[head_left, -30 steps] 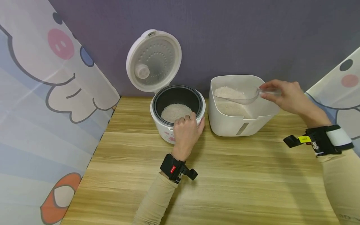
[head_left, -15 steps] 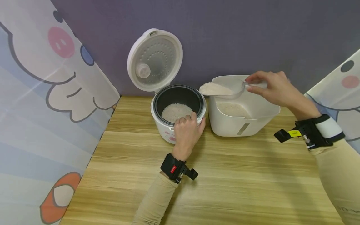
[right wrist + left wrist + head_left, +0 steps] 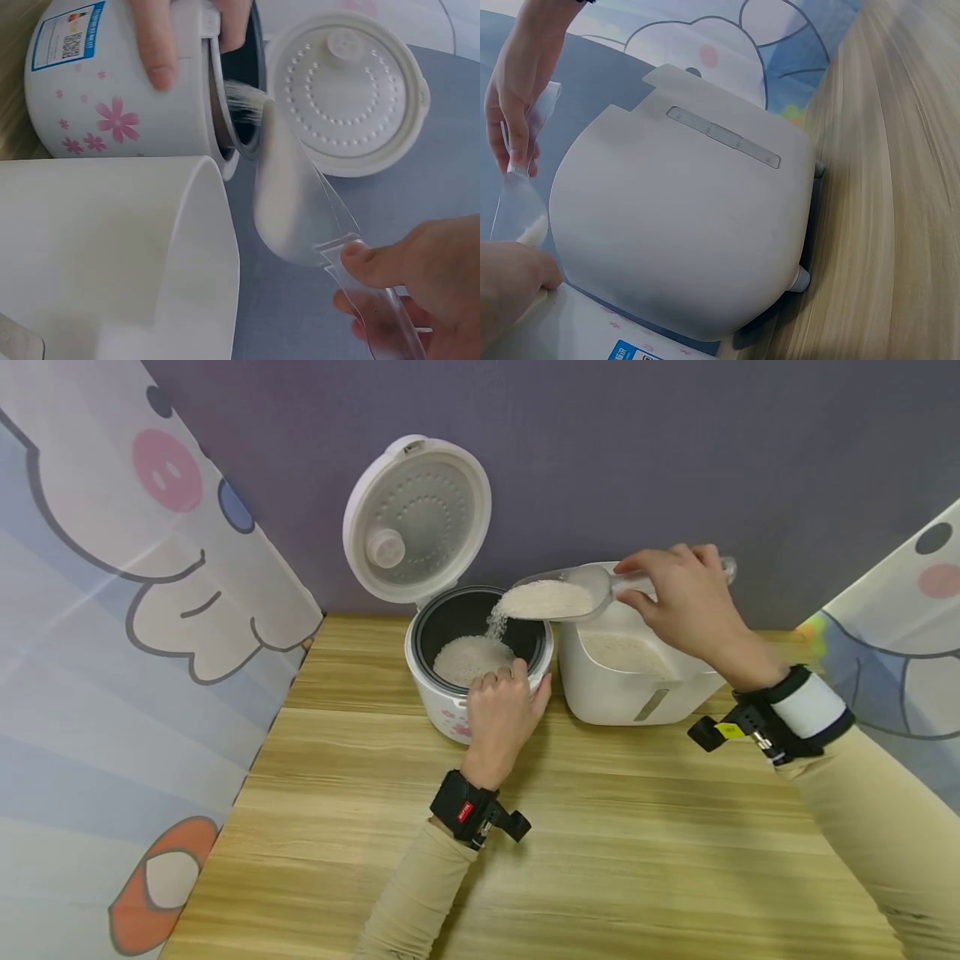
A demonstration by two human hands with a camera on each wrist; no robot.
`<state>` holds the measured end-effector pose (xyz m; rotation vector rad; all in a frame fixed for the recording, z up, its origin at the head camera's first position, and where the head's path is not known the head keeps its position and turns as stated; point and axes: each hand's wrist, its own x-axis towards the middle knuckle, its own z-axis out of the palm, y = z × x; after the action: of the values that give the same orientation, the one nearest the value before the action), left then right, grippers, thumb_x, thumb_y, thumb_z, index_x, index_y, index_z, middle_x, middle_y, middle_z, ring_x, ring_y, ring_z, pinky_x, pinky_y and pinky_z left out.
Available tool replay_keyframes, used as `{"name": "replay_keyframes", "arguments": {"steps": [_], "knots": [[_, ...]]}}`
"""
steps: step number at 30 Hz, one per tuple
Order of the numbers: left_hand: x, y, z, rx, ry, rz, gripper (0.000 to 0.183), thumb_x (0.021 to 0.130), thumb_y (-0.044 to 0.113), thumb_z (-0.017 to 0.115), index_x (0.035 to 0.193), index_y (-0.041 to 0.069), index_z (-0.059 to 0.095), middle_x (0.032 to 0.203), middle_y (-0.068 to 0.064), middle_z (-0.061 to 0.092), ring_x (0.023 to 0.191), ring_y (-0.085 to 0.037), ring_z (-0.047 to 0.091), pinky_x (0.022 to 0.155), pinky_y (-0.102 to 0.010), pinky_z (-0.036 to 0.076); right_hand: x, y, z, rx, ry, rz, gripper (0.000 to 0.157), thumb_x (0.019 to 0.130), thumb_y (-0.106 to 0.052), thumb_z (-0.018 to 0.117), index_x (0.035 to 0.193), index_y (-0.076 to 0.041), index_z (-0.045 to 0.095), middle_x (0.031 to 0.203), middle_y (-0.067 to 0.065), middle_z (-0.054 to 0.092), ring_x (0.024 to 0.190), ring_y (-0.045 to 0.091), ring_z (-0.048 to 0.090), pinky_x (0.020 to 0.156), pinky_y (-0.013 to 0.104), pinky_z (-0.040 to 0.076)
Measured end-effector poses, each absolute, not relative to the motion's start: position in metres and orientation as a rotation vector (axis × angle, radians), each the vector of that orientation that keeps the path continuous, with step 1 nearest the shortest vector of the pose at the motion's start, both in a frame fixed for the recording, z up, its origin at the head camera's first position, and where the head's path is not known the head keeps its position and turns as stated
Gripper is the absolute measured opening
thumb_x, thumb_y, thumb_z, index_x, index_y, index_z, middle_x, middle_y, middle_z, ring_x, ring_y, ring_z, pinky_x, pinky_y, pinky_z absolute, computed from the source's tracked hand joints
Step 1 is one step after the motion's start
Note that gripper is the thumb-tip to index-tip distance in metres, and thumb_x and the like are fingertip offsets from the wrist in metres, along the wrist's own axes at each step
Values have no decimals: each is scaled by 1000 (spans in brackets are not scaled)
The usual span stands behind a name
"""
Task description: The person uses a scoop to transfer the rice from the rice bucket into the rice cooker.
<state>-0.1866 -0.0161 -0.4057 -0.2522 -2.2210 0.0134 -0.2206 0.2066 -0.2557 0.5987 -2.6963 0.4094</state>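
Observation:
My right hand (image 3: 686,602) grips the handle of a clear plastic scoop (image 3: 341,259), which is heaped with white rice (image 3: 547,599). The scoop's lip hangs over the rim of the rice cooker (image 3: 442,710), and grains fall from it into the dark inner pot (image 3: 450,614). A mound of rice (image 3: 468,660) lies in that pot. My left hand (image 3: 498,710) holds the cooker's front rim, fingers curled over the edge and thumb against the outer wall, as the right wrist view shows. The cooker's lid (image 3: 420,522) stands raised.
A white rice bin (image 3: 607,697) with rice inside stands just right of the cooker, partly under the right hand. The wooden table (image 3: 600,843) stretches in front of both. Behind them rises a grey wall (image 3: 637,460); cartoon-printed sheets (image 3: 75,693) hang at the sides.
My right hand has carried the loaded scoop left from above the bin to the cooker. Rice now pours from its lip. The left hand has stayed on the rim.

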Motion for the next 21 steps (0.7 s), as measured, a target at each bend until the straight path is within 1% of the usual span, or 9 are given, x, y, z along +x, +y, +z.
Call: {"name": "replay_keyframes", "arguments": {"steps": [7, 14, 21], "knots": [[-186, -16, -406, -251, -2239, -2, 42, 90, 53, 72, 83, 11, 68, 61, -1, 63, 51, -17, 61, 50, -28, 45, -220, 196, -260, 625, -2621, 342, 29, 95, -12, 73, 123, -3, 67, 121, 19, 72, 106, 43, 56, 99, 59, 29], [-186, -17, -405, -252, -2239, -2, 43, 89, 54, 73, 81, 12, 66, 60, -1, 63, 51, -17, 61, 50, -29, 45, -221, 184, -267, 678, -2460, 242, 27, 93, -10, 74, 118, -2, 68, 115, 22, 72, 104, 44, 59, 97, 57, 33], [-185, -17, -405, -242, -2238, 21, 43, 89, 55, 72, 80, 13, 66, 57, -1, 62, 50, -17, 60, 50, -29, 44, -222, 176, -275, 740, -2350, 167, 24, 93, -7, 73, 116, -1, 67, 111, 21, 72, 103, 43, 60, 96, 55, 36]]}}
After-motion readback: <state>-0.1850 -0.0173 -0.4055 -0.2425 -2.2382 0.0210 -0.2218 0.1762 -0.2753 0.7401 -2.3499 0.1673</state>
